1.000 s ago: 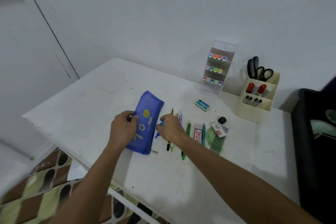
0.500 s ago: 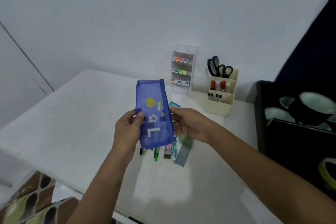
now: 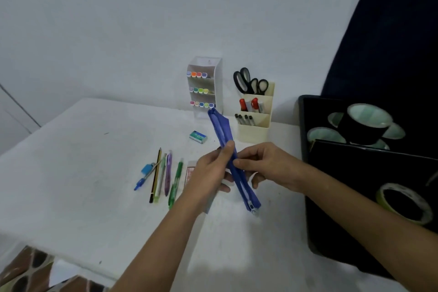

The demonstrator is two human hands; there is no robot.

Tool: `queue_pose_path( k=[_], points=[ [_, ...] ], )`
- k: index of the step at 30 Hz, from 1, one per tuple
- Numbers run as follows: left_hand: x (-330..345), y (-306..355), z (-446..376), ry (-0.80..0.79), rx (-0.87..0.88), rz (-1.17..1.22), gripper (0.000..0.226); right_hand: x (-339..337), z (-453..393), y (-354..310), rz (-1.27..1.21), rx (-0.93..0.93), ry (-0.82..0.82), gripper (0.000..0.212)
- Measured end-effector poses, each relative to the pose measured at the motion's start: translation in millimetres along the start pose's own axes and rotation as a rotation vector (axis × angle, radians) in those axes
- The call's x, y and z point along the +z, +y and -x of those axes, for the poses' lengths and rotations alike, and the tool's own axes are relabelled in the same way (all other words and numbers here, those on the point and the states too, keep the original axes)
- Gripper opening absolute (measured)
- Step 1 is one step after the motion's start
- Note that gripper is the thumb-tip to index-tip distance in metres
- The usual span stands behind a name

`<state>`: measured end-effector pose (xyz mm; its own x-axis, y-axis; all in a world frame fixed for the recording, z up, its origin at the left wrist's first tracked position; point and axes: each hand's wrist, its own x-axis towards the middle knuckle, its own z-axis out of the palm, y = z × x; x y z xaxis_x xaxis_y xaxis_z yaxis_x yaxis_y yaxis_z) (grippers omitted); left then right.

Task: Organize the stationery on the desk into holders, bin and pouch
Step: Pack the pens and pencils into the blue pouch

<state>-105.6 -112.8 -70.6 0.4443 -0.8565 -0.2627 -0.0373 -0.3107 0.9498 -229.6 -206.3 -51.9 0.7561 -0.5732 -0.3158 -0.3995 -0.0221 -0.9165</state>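
I hold a blue mesh pouch [image 3: 222, 130] edge-on above the white desk [image 3: 83, 173], its zipper side up and the pull at the near end. My left hand [image 3: 211, 170] grips its left side; my right hand [image 3: 263, 163] pinches its right side. Left of my hands lie several pens and a pencil in a row [image 3: 163, 175], with a blue compass [image 3: 145, 174] beside them. A small eraser box [image 3: 198, 136] lies farther back. A red-and-white box [image 3: 190, 170] shows partly behind my left hand.
A clear tiered holder with coloured markers [image 3: 203, 87] and a cream holder [image 3: 254, 125] with scissors and markers stand by the wall. A black bin [image 3: 331, 197] with several tape rolls stands at the right. The desk's near edge is bottom left, over patterned floor.
The pouch was lifted off the desk, then turned from face-on to edge-on with the zipper up. My right hand left the pens and took hold of the pouch. The view shifted right.
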Motion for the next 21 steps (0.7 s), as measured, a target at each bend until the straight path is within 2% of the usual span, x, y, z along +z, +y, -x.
queue_pose_path(
  k=[4,6,9,12,16,19,21],
  points=[
    [2,-9,-12,0.007,0.068,-0.021,0.028,-8,-3,5,0.106,0.062,0.089,0.023],
    [-1,-16,-16,0.022,0.052,-0.068,0.025,-16,-2,4,0.173,0.079,0.163,0.031],
    [-8,-30,-21,0.097,0.046,-0.369,0.026,-33,4,4,0.305,0.052,0.26,0.045],
    [-16,-47,-26,0.166,0.109,-0.664,0.025,-46,9,5,0.421,0.031,0.332,0.044],
    [-18,-61,-24,0.188,0.168,-0.759,0.025,-49,8,8,0.516,0.055,0.318,0.042],
    [-18,-58,-18,0.23,0.183,-0.641,0.04,-49,6,8,0.52,0.094,0.266,0.039],
    [-20,-60,-15,0.264,0.16,-0.712,0.045,-48,2,9,0.502,0.111,0.235,0.04]
  ],
)
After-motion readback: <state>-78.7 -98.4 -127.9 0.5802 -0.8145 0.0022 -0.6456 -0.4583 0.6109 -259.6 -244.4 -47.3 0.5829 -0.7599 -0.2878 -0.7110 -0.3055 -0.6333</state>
